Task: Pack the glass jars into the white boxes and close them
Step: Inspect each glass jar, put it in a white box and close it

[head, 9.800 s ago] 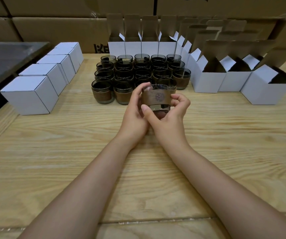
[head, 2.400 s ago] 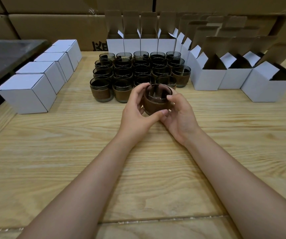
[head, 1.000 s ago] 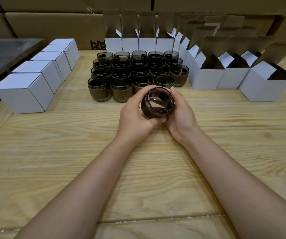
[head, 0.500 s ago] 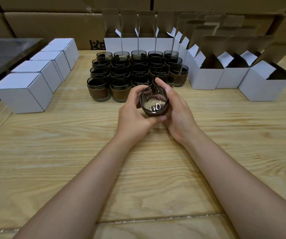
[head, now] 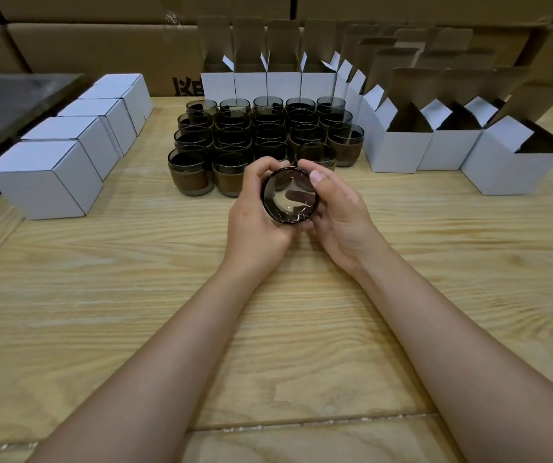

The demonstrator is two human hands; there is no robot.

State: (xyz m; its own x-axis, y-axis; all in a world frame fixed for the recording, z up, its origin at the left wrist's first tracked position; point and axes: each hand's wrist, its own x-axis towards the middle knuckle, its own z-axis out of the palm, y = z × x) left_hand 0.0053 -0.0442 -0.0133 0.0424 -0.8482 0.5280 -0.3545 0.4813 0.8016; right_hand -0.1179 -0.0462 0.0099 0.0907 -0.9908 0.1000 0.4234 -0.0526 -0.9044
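Holding one glass jar [head: 290,197] low over the wooden table [head: 134,295], clamped between curled fingers of left hand [head: 255,222] and right hand [head: 341,213]. Tipped over, long axis running toward the camera, open mouth facing it. Just before the grouped jars [head: 261,132], between closed white boxes [head: 51,175] at left and open white boxes [head: 402,152] at right.
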